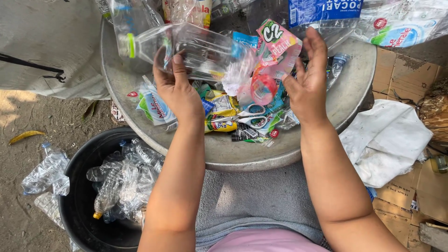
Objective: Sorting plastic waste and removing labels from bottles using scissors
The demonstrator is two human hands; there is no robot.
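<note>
Head view: left hand (176, 86) grips bottle (186, 49), right hand (305, 81) open.

Bright daylight; sun patch far left; glare on plastic; right hand (305, 79) slightly motion-blurred.

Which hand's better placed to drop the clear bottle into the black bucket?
Probably left. The left hand already holds the bottle, and the bucket sits on its side. The right hand is open on the pink label.

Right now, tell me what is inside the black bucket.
The black bucket holds crushed clear plastic bottles, one with a yellow cap. Its bottom is hidden under them, and the left arm covers its right side.
</note>
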